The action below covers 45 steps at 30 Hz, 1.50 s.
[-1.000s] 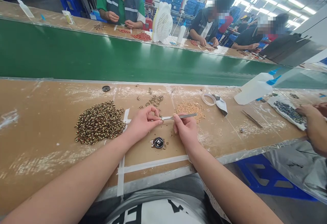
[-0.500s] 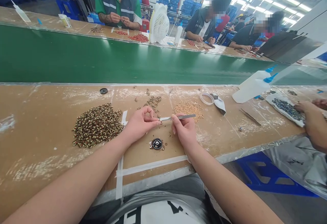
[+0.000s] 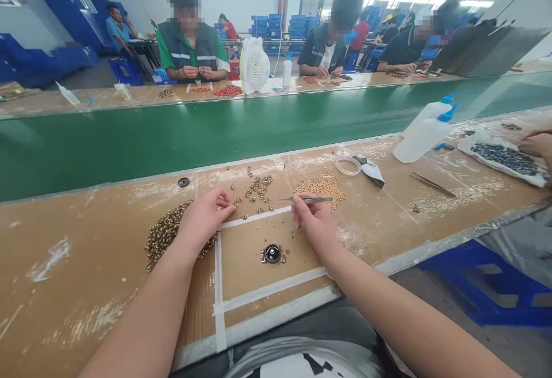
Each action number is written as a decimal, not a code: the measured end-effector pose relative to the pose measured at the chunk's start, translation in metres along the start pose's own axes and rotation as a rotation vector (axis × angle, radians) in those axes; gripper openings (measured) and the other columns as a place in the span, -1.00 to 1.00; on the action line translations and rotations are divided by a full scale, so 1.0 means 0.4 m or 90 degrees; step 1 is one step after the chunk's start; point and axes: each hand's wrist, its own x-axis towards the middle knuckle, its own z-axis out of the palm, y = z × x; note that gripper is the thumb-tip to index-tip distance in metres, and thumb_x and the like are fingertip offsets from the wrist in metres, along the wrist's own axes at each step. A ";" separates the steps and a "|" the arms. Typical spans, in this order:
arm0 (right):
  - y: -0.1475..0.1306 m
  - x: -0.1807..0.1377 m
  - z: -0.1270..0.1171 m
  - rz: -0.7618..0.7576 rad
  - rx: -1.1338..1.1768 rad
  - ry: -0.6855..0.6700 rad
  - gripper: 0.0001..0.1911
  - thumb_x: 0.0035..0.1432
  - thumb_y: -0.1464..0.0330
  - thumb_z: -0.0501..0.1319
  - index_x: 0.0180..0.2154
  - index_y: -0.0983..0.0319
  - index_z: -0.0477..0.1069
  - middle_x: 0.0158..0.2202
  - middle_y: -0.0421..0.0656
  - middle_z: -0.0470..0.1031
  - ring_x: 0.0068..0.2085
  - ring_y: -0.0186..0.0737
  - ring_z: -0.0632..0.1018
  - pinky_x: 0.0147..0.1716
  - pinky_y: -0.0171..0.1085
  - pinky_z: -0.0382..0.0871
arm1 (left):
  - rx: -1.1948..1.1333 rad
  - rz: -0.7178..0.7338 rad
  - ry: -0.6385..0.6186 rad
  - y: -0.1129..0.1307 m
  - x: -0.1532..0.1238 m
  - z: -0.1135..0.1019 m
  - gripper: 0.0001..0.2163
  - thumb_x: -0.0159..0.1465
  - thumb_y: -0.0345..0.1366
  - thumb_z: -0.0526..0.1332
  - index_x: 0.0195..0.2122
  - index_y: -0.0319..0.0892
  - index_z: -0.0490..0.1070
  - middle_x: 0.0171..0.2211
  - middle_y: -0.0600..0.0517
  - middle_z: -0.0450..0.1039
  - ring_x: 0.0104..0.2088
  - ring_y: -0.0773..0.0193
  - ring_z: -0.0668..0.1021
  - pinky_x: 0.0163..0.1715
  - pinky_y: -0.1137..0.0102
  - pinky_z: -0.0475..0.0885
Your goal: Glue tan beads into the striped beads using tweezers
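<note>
My right hand [image 3: 314, 221] pinches metal tweezers [image 3: 306, 199], which point left over the brown bench [image 3: 86, 234]. My left hand [image 3: 204, 220] lies over the right edge of a heap of small brown-and-yellow parts [image 3: 166, 234], its fingers curled in a pinch; what it holds is too small to make out. A small black round part [image 3: 272, 253] sits on the bench between my hands, inside a white tape outline [image 3: 218, 274]. Loose dark parts [image 3: 257, 185] and a pile of tiny tan beads [image 3: 321, 187] lie just beyond.
A green conveyor belt [image 3: 172, 130] runs behind the bench, with several people seated across it by a white fan [image 3: 254, 64]. To the right lie a tape ring [image 3: 349, 165], white squeeze bottles [image 3: 425, 130], spare tweezers [image 3: 431, 183] and a co-worker's hand [image 3: 537, 145].
My left hand drew away from the tweezer tips, leftward to the heap of parts. The camera tilted up and turned; my right hand kept the tweezers.
</note>
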 end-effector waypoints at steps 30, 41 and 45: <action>0.005 0.005 -0.015 -0.071 -0.167 -0.075 -0.62 0.38 0.05 0.27 -0.23 0.19 0.67 -0.44 -0.14 0.61 -0.35 -0.09 0.60 -0.41 -0.24 0.40 | 0.252 0.068 -0.148 -0.003 -0.073 -0.107 -0.91 0.22 -0.24 0.29 -0.36 0.04 0.61 -0.17 0.03 0.67 -0.24 0.04 0.63 -0.35 0.29 0.34; 0.032 -0.001 0.033 -0.017 -0.201 -0.227 -0.80 0.30 0.19 0.41 -0.17 0.15 0.74 -0.32 -0.11 0.73 -0.43 -0.22 0.59 -0.44 -0.27 0.44 | -0.455 0.069 -0.014 0.100 -0.026 0.057 -0.78 0.18 -0.20 0.42 -0.25 -0.12 0.44 -0.32 0.02 0.60 -0.46 0.30 0.54 -0.45 0.41 0.44; 0.032 -0.003 0.038 -0.024 -0.201 -0.241 -0.83 0.27 0.19 0.44 -0.21 0.13 0.75 -0.32 -0.12 0.74 -0.37 -0.16 0.65 -0.38 -0.24 0.49 | -0.568 0.051 0.011 0.091 -0.021 0.127 -0.78 0.29 -0.16 0.28 -0.10 -0.04 0.32 -0.43 0.21 0.38 -0.59 0.41 0.33 -0.58 0.50 0.25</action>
